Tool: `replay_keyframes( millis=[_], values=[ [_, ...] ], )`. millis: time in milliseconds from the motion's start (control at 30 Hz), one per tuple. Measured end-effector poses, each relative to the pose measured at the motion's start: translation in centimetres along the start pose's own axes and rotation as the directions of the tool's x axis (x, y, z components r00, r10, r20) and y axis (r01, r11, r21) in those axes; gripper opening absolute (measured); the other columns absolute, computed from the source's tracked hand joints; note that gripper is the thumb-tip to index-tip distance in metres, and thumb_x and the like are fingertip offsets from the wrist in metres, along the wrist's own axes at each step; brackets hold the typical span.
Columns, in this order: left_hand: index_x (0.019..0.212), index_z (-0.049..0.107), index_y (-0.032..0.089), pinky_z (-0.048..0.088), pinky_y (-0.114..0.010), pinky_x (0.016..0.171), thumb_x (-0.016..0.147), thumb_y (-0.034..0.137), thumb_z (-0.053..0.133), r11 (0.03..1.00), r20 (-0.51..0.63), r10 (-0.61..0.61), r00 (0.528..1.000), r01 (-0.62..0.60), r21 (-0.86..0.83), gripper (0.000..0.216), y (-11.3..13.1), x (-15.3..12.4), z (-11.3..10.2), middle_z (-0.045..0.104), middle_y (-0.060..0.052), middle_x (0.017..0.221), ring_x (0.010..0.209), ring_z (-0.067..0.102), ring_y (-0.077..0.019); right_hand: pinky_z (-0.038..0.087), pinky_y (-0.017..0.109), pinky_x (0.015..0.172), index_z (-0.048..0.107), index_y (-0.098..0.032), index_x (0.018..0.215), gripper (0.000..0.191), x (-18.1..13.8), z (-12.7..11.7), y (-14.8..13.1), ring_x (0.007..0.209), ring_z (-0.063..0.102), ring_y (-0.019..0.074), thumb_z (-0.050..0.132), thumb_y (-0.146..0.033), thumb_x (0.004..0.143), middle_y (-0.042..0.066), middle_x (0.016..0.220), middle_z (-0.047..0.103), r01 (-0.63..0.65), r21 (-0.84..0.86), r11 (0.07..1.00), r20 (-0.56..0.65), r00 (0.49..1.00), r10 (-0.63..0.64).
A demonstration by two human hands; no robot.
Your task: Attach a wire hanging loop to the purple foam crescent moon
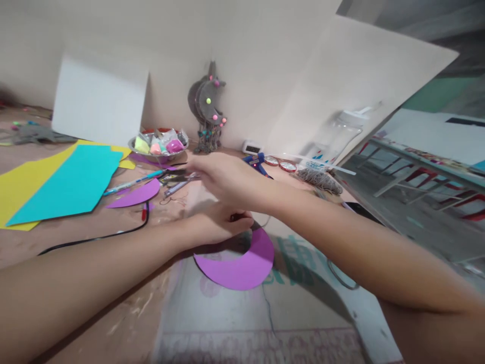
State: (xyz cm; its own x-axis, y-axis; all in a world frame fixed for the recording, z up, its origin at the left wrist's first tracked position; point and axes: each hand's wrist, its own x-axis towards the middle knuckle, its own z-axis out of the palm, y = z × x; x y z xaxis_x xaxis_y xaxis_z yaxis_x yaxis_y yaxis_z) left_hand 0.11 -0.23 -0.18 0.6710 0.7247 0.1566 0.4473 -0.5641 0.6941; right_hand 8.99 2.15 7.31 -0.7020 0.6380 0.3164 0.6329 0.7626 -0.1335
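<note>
My left hand (223,225) is closed just above a purple paper crescent (252,268), its fingers curled. Whatever it grips is hidden; a thin grey strand shows beside the fingertips. My right hand (223,177) crosses over the left one and reaches toward the far left, where scissors (176,178) and a grey pen-like stick (177,187) lie. Its fingers are blurred, and I cannot see whether they touch anything. Under the crescent lies a pale printed sheet (303,313). A blue pen (132,182) and a purple paper offcut (138,194) rest to the left.
Turquoise (71,182) and yellow (22,182) sheets lie at left. A metal bowl (151,155) holds colourful packets. A grey moon ornament (208,103) hangs behind. At right are a blue glue gun (257,163), grey yarn (320,181) and a plastic bottle (337,136). A black cable (98,236) crosses the left.
</note>
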Motion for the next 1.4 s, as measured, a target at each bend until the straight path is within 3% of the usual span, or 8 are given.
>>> replay_keyframes(
  millis=[33, 100, 233, 300, 400, 567, 967, 1400],
  values=[
    [0.086, 0.065, 0.018, 0.044, -0.026, 0.063, 0.086, 0.033, 0.044, 0.998, 0.017, 0.018, 1.0, -0.017, -0.054, 0.026, 0.0, 0.1, 0.0, 0.068, -0.002, 0.078, 0.071, 0.06, -0.0168, 0.043, 0.023, 0.083, 0.059, -0.016, 0.112, 0.033, -1.5, -0.8, 0.5, 0.097, 0.059, 0.0137, 0.039, -0.007, 0.087, 0.003, 0.108, 0.065, 0.032, 0.03, 0.999, -0.067, 0.997, -0.029],
    [0.088, 0.064, 0.017, 0.044, -0.025, 0.067, 0.086, 0.029, 0.045, 0.989, 0.041, 0.063, 0.997, -0.057, -0.139, 0.023, -0.1, 0.2, 0.1, 0.067, -0.002, 0.081, 0.073, 0.059, -0.0152, 0.043, 0.026, 0.084, 0.055, -0.016, 0.118, 0.033, -4.8, -1.9, 1.7, 0.098, 0.058, 0.0156, 0.036, -0.014, 0.091, 0.005, 0.11, 0.063, -0.035, 0.072, 0.997, -0.159, 0.986, 0.046],
    [0.081, 0.063, 0.015, 0.042, -0.023, 0.068, 0.085, 0.025, 0.046, 0.984, 0.06, 0.108, 0.992, -0.098, -0.151, 0.02, -0.1, 0.4, 0.0, 0.065, -0.001, 0.078, 0.073, 0.057, -0.0137, 0.043, 0.026, 0.062, 0.054, -0.013, 0.117, 0.031, -11.2, -2.3, 3.9, 0.067, 0.054, 0.0149, 0.047, -0.028, 0.09, 0.004, 0.08, 0.062, -0.222, 0.046, 0.974, -0.157, 0.961, 0.227],
    [0.08, 0.062, 0.015, 0.041, -0.022, 0.065, 0.086, 0.025, 0.046, 0.986, 0.067, 0.096, 0.993, -0.085, -0.146, 0.02, -0.1, 0.4, 0.0, 0.064, 0.0, 0.075, 0.071, 0.056, -0.0127, 0.041, 0.026, 0.06, 0.053, -0.014, 0.118, 0.032, -13.5, -1.8, 4.5, 0.064, 0.052, 0.0143, 0.047, -0.028, 0.091, 0.003, 0.077, 0.059, -0.238, 0.026, 0.971, -0.181, 0.954, 0.239],
    [0.079, 0.062, 0.015, 0.04, -0.021, 0.063, 0.086, 0.025, 0.046, 0.99, 0.07, 0.082, 0.994, -0.073, -0.117, 0.02, 0.1, 0.4, 0.0, 0.062, 0.0, 0.073, 0.069, 0.055, -0.0121, 0.04, 0.028, 0.062, 0.054, -0.017, 0.118, 0.03, -15.7, -0.7, 4.7, 0.069, 0.052, 0.0159, 0.042, -0.029, 0.093, 0.004, 0.078, 0.058, -0.174, -0.047, 0.984, -0.122, 0.978, 0.167],
    [0.08, 0.061, 0.015, 0.04, -0.022, 0.064, 0.087, 0.027, 0.046, 0.994, 0.094, 0.078, 0.993, -0.071, -0.079, 0.021, 0.3, 0.4, 0.0, 0.061, 0.001, 0.071, 0.067, 0.053, -0.0117, 0.035, 0.03, 0.064, 0.06, -0.018, 0.11, 0.028, -16.4, 0.5, 4.7, 0.07, 0.047, 0.0178, 0.041, -0.028, 0.094, 0.005, 0.074, 0.057, -0.059, -0.177, 0.983, -0.084, 0.995, 0.045],
    [0.078, 0.06, 0.016, 0.039, -0.023, 0.064, 0.086, 0.028, 0.045, 0.998, 0.1, 0.069, 0.993, -0.07, 0.002, 0.021, 0.5, 0.3, -0.1, 0.061, 0.001, 0.071, 0.068, 0.054, -0.0124, 0.035, 0.03, 0.063, 0.064, -0.016, 0.105, 0.029, -16.4, 0.7, 4.5, 0.068, 0.047, 0.0177, 0.042, -0.03, 0.093, 0.006, 0.072, 0.058, -0.085, -0.173, 0.981, -0.076, 0.994, 0.073],
    [0.079, 0.06, 0.016, 0.04, -0.022, 0.065, 0.086, 0.026, 0.045, 0.997, 0.115, 0.077, 0.99, -0.073, -0.04, 0.019, 0.5, 0.2, -0.2, 0.061, 0.001, 0.072, 0.069, 0.054, -0.0124, 0.034, 0.03, 0.063, 0.064, -0.017, 0.105, 0.028, -16.4, 0.7, 4.6, 0.068, 0.047, 0.0178, 0.042, -0.028, 0.093, 0.006, 0.072, 0.059, -0.054, -0.225, 0.973, -0.064, 0.997, 0.041]
  ],
)
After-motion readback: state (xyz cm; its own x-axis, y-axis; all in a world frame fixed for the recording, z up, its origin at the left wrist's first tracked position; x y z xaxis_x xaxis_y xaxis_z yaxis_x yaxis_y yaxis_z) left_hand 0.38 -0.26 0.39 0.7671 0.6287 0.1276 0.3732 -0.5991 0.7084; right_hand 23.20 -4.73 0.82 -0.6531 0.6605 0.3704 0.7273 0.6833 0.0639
